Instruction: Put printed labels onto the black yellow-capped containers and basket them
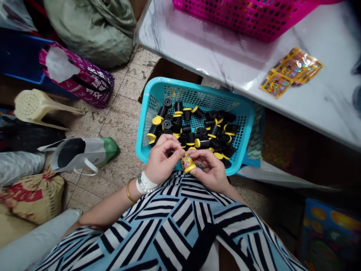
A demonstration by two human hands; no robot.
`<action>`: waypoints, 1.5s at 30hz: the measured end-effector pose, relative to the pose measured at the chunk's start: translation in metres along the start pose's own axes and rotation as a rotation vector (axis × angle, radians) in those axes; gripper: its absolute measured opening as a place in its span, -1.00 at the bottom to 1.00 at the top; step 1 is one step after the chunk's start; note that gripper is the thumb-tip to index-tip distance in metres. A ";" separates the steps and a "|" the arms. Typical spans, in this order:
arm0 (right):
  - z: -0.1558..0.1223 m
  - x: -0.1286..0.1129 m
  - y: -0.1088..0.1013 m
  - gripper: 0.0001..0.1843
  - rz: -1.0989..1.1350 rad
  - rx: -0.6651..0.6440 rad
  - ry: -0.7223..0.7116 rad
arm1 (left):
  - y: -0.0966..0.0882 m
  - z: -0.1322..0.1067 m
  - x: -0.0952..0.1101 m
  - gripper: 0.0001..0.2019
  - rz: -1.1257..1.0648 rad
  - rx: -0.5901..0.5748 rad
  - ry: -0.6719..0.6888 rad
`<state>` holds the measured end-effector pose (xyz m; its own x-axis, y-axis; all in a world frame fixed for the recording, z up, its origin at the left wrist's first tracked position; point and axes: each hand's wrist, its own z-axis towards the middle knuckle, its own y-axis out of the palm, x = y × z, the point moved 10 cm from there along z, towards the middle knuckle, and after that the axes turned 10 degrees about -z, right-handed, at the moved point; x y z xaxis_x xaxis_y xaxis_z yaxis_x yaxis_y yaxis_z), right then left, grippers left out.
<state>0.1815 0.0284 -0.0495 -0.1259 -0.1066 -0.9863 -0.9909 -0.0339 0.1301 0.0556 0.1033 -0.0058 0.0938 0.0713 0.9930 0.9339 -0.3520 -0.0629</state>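
Both my hands meet over my lap, just in front of a turquoise basket (158,90) on the floor. My left hand (162,160) and my right hand (210,169) pinch one small tube (187,162) with a yellow end and a colourful sticker wrapped round it. The basket holds several small black tubes with yellow caps (197,130). My left wrist wears a white bead bracelet and a gold bangle.
A white marble table (220,56) stands beyond the basket, with a pink basket (245,19) and a few yellow sticker sheets (290,71) on it. Bags, sacks and a cream plastic stool (34,107) crowd the tiled floor at left.
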 end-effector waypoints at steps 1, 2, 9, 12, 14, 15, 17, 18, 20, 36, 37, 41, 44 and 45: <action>0.000 0.002 0.000 -0.55 -0.003 -0.004 0.022 | 0.002 0.000 0.001 -0.88 0.015 -0.008 0.015; 0.000 0.003 0.001 -0.49 0.004 -0.014 0.041 | 0.004 0.000 0.001 -0.88 0.024 -0.016 0.026; 0.006 -0.005 0.004 -0.30 -0.010 -0.034 -0.014 | 0.017 0.008 0.003 -0.88 -0.004 -0.038 0.038; 0.009 -0.012 -0.003 -0.37 -0.139 0.007 -0.070 | 0.021 0.012 -0.001 -0.87 -0.024 -0.011 0.030; 0.010 -0.015 -0.008 -0.43 -0.183 0.042 -0.095 | 0.024 0.014 -0.004 -0.87 -0.040 -0.010 0.026; 0.011 -0.015 -0.010 -0.45 -0.181 0.058 -0.095 | 0.025 0.015 -0.005 -0.87 -0.047 -0.015 0.023; 0.011 -0.014 -0.014 -0.46 -0.159 0.085 -0.081 | 0.029 0.015 -0.008 -0.87 -0.052 -0.031 0.016; 0.010 -0.011 -0.016 -0.46 -0.150 0.099 -0.065 | 0.030 0.014 -0.009 -0.86 -0.052 -0.038 0.014; 0.010 -0.005 -0.019 -0.47 -0.141 0.125 -0.024 | 0.032 0.013 -0.013 -0.87 -0.044 -0.045 0.011; 0.012 -0.017 -0.032 -0.22 -0.282 0.125 -0.163 | 0.032 0.008 -0.046 -0.66 -0.620 -0.004 -0.486; 0.012 -0.021 -0.033 -0.22 -0.345 0.139 -0.207 | 0.036 0.004 -0.048 -0.63 -0.622 -0.037 -0.518; 0.014 -0.036 -0.021 -0.14 -0.570 0.077 -0.331 | 0.055 -0.010 -0.058 -0.59 -0.657 -0.207 -0.626; 0.007 -0.046 -0.025 -0.10 -0.709 0.226 -0.375 | 0.050 -0.005 -0.063 -0.62 -0.710 -0.104 -0.619; 0.003 -0.048 -0.029 -0.14 -0.738 0.309 -0.375 | 0.048 -0.002 -0.064 -0.64 -0.728 -0.055 -0.607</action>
<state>0.2162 0.0379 -0.0064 0.5976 0.1714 -0.7833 -0.7872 0.3112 -0.5325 0.0933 0.0801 -0.0719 -0.3273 0.7579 0.5643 0.8176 -0.0722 0.5712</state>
